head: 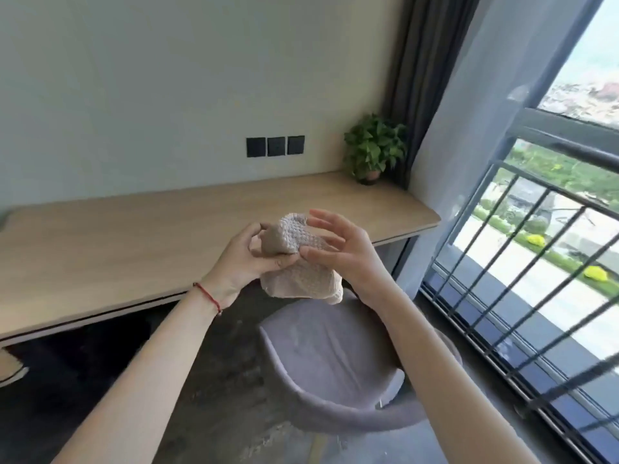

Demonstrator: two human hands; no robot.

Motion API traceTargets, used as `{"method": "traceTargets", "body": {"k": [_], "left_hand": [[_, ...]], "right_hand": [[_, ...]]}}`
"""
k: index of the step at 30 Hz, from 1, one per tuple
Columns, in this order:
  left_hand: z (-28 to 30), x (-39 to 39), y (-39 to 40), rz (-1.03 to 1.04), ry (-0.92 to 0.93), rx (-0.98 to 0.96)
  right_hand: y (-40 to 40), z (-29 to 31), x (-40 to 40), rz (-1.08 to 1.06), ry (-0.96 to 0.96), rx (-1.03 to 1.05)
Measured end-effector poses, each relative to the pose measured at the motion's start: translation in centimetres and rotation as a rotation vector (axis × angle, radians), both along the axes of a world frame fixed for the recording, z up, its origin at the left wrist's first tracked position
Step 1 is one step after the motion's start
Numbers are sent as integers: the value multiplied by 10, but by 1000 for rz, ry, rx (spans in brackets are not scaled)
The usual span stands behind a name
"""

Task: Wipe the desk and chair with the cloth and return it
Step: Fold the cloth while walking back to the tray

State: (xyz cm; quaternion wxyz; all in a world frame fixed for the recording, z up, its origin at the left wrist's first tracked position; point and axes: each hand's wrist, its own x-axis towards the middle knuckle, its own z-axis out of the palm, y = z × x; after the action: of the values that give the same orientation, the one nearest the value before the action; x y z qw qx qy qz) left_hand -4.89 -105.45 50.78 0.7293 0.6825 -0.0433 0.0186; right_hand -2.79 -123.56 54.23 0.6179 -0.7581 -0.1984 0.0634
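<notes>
A pale pink waffle-weave cloth (298, 262) is bunched up in the air above the desk's front edge. My left hand (249, 259) grips its left side, thumb and fingers closed on the fabric. My right hand (338, 249) pinches the cloth with thumb and forefinger while the other fingers spread apart. The long light-wood desk (134, 242) runs along the wall. A grey-lilac upholstered chair (335, 363) stands below my hands, in front of the desk's right end.
A small potted plant (373, 149) sits at the desk's far right corner. Three dark wall switches (275, 146) are above the desk. A dark curtain and a sheer curtain (469, 128) hang by the barred window (536, 262) on the right. The floor is dark.
</notes>
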Motion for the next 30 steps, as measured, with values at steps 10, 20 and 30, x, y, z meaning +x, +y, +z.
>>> {"method": "traceTargets", "body": {"k": [10,20,30], "left_hand": [[25,-14,234,193,-179,251],[15,-1,412,250,94,114],[13,5,589,801,17,837]], "right_hand": [[238,34,49,293,-94,-104],[429,14,109,641,-78,31],[627,5,150,614,-470,-2]]}}
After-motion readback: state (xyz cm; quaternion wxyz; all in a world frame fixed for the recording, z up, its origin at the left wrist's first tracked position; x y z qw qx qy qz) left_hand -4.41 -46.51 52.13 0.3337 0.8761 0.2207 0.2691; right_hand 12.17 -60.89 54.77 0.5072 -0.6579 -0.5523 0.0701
